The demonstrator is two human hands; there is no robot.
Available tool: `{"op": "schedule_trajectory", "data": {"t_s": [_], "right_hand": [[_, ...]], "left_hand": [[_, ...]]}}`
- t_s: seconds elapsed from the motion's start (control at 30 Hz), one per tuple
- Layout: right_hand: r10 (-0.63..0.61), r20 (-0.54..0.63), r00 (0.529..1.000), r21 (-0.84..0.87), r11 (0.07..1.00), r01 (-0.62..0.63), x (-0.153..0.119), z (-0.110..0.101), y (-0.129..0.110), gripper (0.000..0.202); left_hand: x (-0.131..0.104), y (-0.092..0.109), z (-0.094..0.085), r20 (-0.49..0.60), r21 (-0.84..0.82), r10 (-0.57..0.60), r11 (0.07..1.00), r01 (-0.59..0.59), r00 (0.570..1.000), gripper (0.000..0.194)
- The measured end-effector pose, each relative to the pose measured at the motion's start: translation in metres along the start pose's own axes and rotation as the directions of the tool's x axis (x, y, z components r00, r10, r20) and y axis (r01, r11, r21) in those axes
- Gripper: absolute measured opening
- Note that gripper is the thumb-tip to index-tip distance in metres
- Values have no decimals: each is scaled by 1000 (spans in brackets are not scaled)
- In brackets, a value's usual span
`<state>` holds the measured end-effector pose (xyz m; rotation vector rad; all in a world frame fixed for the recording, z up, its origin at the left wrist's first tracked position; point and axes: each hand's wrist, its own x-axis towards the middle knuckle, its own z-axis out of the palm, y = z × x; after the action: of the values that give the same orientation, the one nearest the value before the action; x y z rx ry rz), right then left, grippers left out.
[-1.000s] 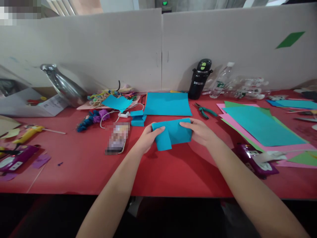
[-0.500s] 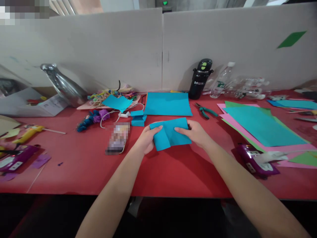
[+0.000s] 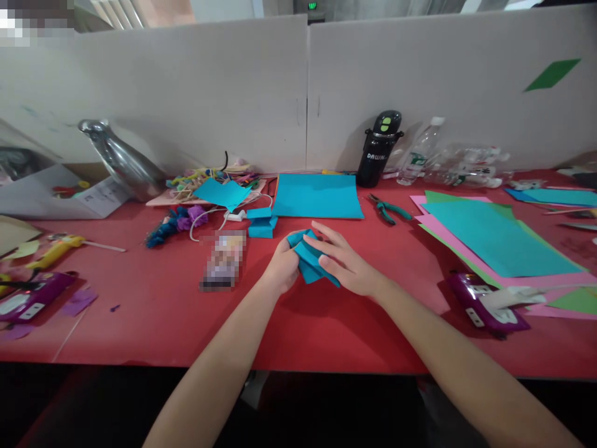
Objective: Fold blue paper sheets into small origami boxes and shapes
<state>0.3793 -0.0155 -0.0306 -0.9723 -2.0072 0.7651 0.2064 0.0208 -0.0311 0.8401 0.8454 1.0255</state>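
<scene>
A creased blue paper (image 3: 313,271) is bunched between my two hands above the red table (image 3: 298,336). My left hand (image 3: 282,266) is closed round its left side. My right hand (image 3: 342,258) presses on its right side, thumb and fingers against the folded paper. Behind the hands lies a flat stack topped by a blue sheet (image 3: 318,195). A small folded blue paper piece (image 3: 261,223) sits left of that stack, and a phone (image 3: 224,260) lies left of my left hand.
Green-handled pliers (image 3: 392,210) and a black bottle (image 3: 377,152) stand or lie behind my right hand. Coloured sheets (image 3: 499,239) and a purple power strip (image 3: 485,305) are at right. A steel jug (image 3: 124,162) and yellow glue gun (image 3: 56,251) are at left.
The blue paper was spread between both hands and is now folded and bunched up. My right hand has moved left, closer to my left hand.
</scene>
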Motion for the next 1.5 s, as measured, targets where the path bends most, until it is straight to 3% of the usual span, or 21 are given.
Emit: {"op": "schedule_trajectory", "data": {"t_s": [0.17,0.3,0.4,0.5,0.7,0.77,0.87,0.97,1.07,1.17,1.5], "right_hand": [[104,-56,993,-114,987,-110,1,10,11,60],[120,-43,992,-150,981,-125,1,13,11,61],[77,-33,996,-163,983,-81,1,14,10,63],[62,-80,995,-96,993,-70,2,14,11,68],[166,-195,967,187,974,-129,3,13,12,92],[203,-167,965,294,944,-148,5,12,10,84],[238,-99,966,396,900,-181,8,9,5,53],[253,-135,958,428,887,-173,9,4,3,38],[292,-169,941,445,875,-191,8,-2,2,38],[312,-135,940,466,858,-218,7,-7,-1,42],[255,-122,959,469,866,-171,5,-4,-7,44]], "left_hand": [[0,0,3,-37,-58,-38,998,36,999,22],[-2,4,6,112,-100,-98,989,109,989,47],[-4,5,5,171,-80,-19,996,33,985,46],[-4,3,2,180,-27,48,999,-44,983,38],[-2,0,-3,178,86,124,986,-141,976,37],[-3,1,-4,190,127,175,971,-201,966,36],[-8,7,-3,229,178,232,945,-275,945,35],[-16,17,-3,312,177,218,943,-282,925,39],[-22,27,-5,393,111,136,975,-194,909,43],[-23,31,-9,405,104,104,982,-158,908,39],[-14,28,-13,363,179,285,913,-366,887,37]]}}
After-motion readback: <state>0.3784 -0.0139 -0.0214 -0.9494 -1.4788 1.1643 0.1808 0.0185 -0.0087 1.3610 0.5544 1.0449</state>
